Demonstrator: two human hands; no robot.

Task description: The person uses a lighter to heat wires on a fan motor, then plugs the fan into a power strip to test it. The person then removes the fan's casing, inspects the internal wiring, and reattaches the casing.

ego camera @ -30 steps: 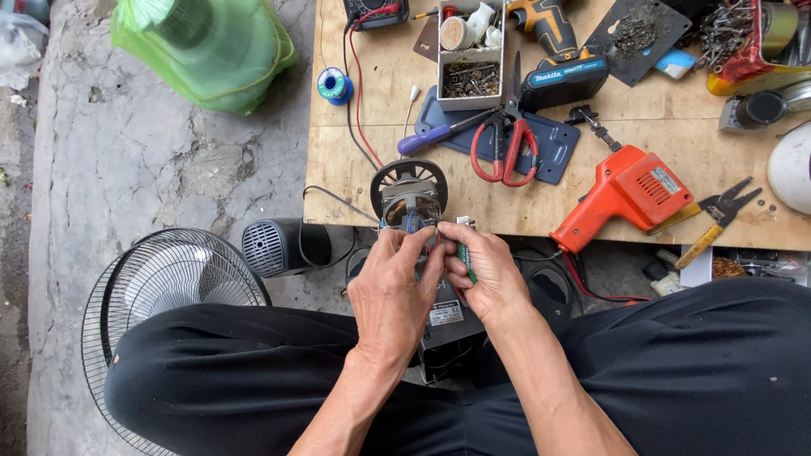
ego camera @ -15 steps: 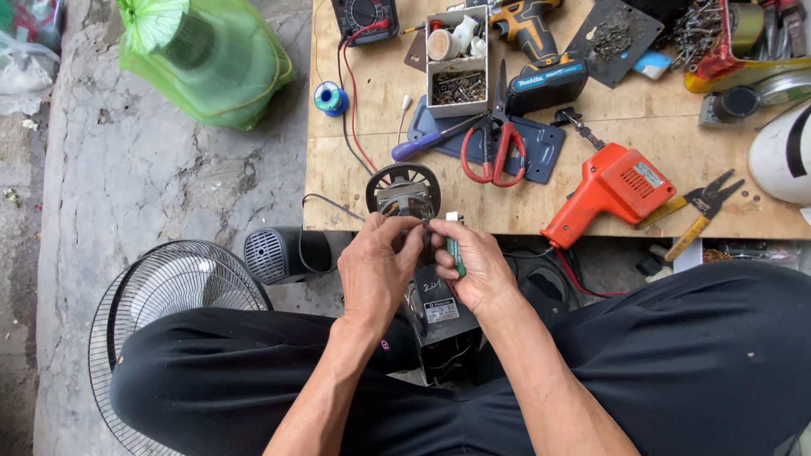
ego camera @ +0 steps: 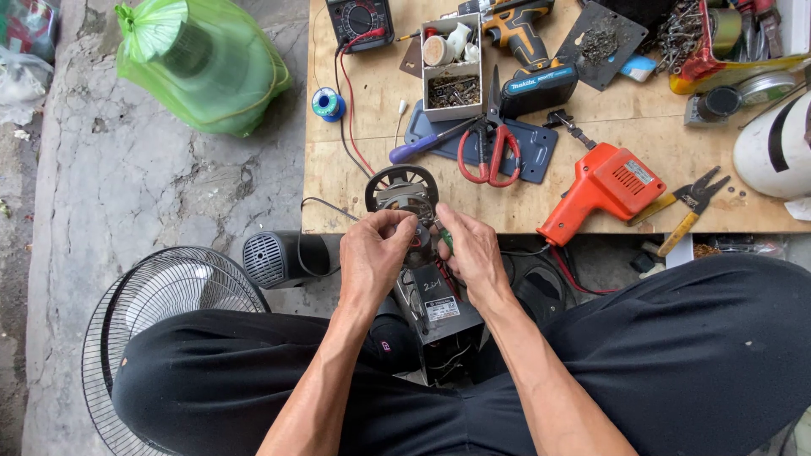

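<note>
Both hands stay closed on a fan motor [ego camera: 404, 192] at the surface [ego camera: 355, 181] edge, left hand [ego camera: 378, 253] pinching it, right hand [ego camera: 473, 253] gripping a green-handled screwdriver [ego camera: 445, 240], barely shifted.

**Packages, labels and a meter display around the counter**

A green plastic bag [ego camera: 205, 70], knotted at the top and bulging, lies on the concrete floor left of the wooden counter [ego camera: 355, 181]. At the counter's far edge sits a dark multimeter [ego camera: 361, 19] with a round dial; its display is cut off by the frame. Beside it stands an open white rectangular box [ego camera: 453, 66] holding screws and small containers. A white label with dark print [ego camera: 442, 309] is stuck on the grey capacitor block just below the hands. The orange soldering gun [ego camera: 605, 190] carries a small pale rectangular label [ego camera: 639, 173] on its body. The blue-black battery pack [ego camera: 537, 85] bears light lettering.
</note>
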